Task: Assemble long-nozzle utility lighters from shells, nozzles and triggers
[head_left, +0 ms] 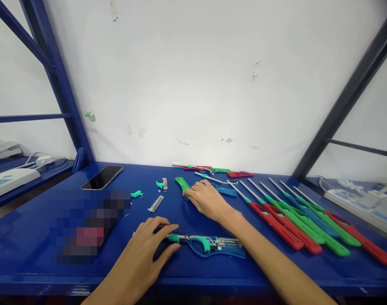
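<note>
My left hand (145, 245) pinches an opened stick lighter (217, 246) at its teal collar, thumb below and index finger above. This lighter lies near the table's front edge. Its blue half-shell exposes a teal trigger (205, 244), white wires and a clear fuel tank. Farther back, my right hand (207, 199) has its fingertips closed on a green handle half (182, 184), which is partly covered by the hand. Just beyond the right wrist lie a blue handle half (226, 190) and a metal lighter tube with wires (209, 176).
Several assembled lighters (295, 216) in red, green and blue lie on the right. More lighter parts (209, 168) lie along the wall. Loose fuel tanks (156, 203) and teal triggers (136, 194) sit left of centre. A phone (102, 177) and a pixelated object (91, 228) are farther left.
</note>
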Tool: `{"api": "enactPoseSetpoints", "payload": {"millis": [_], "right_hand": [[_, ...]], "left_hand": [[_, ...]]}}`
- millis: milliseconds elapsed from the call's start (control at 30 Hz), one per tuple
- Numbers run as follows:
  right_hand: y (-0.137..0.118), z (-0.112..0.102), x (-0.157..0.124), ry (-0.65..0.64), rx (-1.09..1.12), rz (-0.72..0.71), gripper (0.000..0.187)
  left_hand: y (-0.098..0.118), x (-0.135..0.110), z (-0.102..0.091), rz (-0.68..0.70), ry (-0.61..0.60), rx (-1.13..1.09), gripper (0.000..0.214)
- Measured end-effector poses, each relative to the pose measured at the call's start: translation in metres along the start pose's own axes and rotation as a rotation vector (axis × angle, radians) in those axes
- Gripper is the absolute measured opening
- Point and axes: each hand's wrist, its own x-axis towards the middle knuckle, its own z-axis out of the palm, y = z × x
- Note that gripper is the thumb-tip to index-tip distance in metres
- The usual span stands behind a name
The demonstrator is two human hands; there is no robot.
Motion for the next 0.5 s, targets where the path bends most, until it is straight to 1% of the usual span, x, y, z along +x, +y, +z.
{"api": "enactPoseSetpoints", "payload": {"millis": [67, 267, 333, 433, 500], "right_hand": [[0.001, -0.002, -0.001, 0.031, 0.031, 0.003, 0.022], [0.006, -0.008, -0.004, 0.105, 0.146, 0.076, 0.035], [0.008, -0.011, -0.005, 0.119, 0.197, 0.093, 0.04], [0.01, -0.021, -0.011, 0.144, 0.276, 0.114, 0.048], [0.009, -0.031, -0.019, 0.166, 0.328, 0.14, 0.05]], "left_hand": [[-0.002, -0.002, 0.001, -0.002, 0.018, -0.005, 0.029], [-0.006, -0.004, 0.005, 0.002, 0.053, -0.015, 0.028], [-0.007, -0.004, 0.007, 0.0, 0.047, -0.027, 0.027], [-0.008, -0.005, 0.009, -0.028, 0.032, -0.065, 0.026], [-0.009, -0.006, 0.01, -0.056, 0.052, -0.088, 0.027]]}}
